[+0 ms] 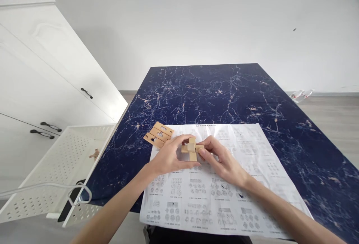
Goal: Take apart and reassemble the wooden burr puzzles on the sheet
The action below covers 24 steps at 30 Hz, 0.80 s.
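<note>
Between my hands is a wooden interlocking burr puzzle (pixel 192 147) of light blocks crossing one another, held above a printed sheet. My left hand (pixel 174 154) grips it from the left, with fingers at its far end and the thumb at its near end. From the right, my right hand (pixel 218 158) pinches a block that sticks out on that side. Beneath lies the white instruction sheet (pixel 232 206), covered with rows of small diagrams. Just beyond my left hand, flat wooden pieces with cut-out holes (pixel 159 135) rest partly on the sheet's corner.
The dark blue marble-patterned table (pixel 207 90) stretches away toward a pale wall. On the left stand a white cabinet (pixel 50 68) and a white perforated basket (pixel 36 203) with a small wooden piece (pixel 94 154) inside. A white cable (pixel 50 185) runs over the basket.
</note>
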Available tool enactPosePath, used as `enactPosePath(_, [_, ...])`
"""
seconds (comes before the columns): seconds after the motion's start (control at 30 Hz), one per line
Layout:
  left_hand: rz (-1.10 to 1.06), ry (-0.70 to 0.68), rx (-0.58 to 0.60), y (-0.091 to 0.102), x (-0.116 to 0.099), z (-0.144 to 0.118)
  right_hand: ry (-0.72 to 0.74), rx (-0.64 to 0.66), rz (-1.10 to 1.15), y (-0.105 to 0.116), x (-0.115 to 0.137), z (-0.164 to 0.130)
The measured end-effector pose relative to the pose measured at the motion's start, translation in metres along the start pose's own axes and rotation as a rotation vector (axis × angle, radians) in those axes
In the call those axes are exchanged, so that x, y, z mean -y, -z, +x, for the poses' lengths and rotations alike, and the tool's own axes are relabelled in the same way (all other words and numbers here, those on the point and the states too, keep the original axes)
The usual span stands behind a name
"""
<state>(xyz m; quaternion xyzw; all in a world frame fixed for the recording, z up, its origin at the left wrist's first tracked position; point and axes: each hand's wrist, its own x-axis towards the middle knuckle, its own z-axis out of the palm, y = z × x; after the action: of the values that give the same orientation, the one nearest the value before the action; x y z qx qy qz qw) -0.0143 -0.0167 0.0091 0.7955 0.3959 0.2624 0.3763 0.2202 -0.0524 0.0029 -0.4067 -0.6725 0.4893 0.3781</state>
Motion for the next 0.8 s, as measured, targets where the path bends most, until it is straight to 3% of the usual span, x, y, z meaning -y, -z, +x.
enactPosePath(0.23, [-0.085, 0.01, -0.017, 0.0012, -0.0069, 0.003, 0.037, -0.033, -0.026, -0.0035, -0.0046, -0.0025])
enactPosePath(0.47, [-0.488, -0.039, -0.025, 0.0053, -0.0022, 0.0057, 0.08, -0.06, 0.056, -0.0004, -0.0013, 0.0033])
enactPosePath(0.67, [-0.589, -0.034, 0.063, 0.0082, -0.0004, 0.0074, 0.008, 0.084, -0.032, -0.0051, 0.0025, 0.0026])
enactPosePath(0.8, [-0.573, 0.024, 0.138, 0.0068, -0.003, 0.0058, 0.024, 0.046, -0.149, -0.0072, -0.0011, 0.0021])
